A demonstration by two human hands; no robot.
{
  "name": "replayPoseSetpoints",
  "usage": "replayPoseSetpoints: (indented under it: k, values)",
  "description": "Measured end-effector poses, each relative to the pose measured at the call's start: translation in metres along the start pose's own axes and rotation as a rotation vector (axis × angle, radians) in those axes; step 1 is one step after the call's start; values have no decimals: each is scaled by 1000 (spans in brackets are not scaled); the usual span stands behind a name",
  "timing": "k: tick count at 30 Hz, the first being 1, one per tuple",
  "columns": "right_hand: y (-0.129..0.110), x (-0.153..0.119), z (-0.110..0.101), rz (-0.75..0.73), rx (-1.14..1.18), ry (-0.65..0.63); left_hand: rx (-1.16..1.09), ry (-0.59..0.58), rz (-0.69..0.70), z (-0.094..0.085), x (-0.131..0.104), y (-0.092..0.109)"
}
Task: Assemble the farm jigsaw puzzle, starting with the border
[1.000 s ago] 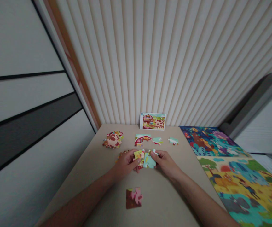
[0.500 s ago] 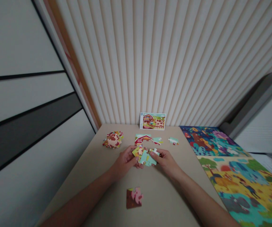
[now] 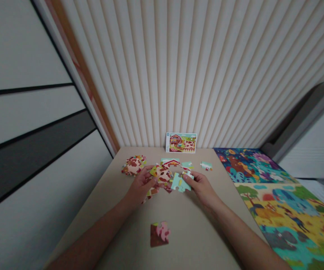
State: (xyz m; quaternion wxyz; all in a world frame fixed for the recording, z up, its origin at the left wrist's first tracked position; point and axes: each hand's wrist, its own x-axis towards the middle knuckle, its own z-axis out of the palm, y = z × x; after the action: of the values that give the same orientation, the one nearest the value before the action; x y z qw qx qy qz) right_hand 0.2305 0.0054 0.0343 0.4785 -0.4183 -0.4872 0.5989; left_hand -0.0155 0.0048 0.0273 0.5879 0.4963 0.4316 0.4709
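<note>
A: How much of it is together?

B: Not much, I'd judge. In front of the picture card (image 3: 181,142) lies a barn section (image 3: 169,161), partly hidden by what the left hand (image 3: 140,185) holds. A sky-and-field piece (image 3: 187,165) sits just beside it; whether the two interlock, I can't tell.

A: And the loose ones?

B: That looks like the bulk of it. A heap of pieces (image 3: 133,165) lies to the card's left, overlapping and unsorted. One cloud piece (image 3: 206,165) lies apart, forward and to the right of the card. A pig piece (image 3: 158,234) rests by itself on the table (image 3: 191,236), well in front of the card.

A: What about the hands?

B: Both are in front of the card, pinching between thumb and fingers. The left grips cow-print pieces (image 3: 162,174); more show below them, and I can't tell whether those are held or resting on the table. The right hand (image 3: 203,185) pinches light-blue pieces (image 3: 179,183), their exact number unclear.

A: So what's left?

B: Going by the card's print, the cow, the pigs and much of the sky seem yet to join the barn.
</note>
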Motion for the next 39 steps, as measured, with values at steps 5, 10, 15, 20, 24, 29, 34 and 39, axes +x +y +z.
replayPoseSetpoints:
  k: [5,10,15,20,24,29,34,39]
  values:
    - [1,1,0,-7,101,-45,24,10,-27,0,1,2]
    - [6,-2,7,-20,69,-80,128,-88,31,0,-1,-1]
    - [10,-6,13,34,58,-166,197,-179,48,0,-3,-2]
    - [13,-7,14,47,-12,-212,162,-234,46,0,-3,-6]
    - [14,-6,13,27,15,-172,68,-329,62,3,-4,-6]
    - [17,-4,11,19,17,-104,107,-187,21,4,-4,-1]
    - [12,-1,7,33,73,-16,77,34,-63,-4,-1,-2]
    - [4,1,2,44,173,23,61,95,-5,-7,3,0]
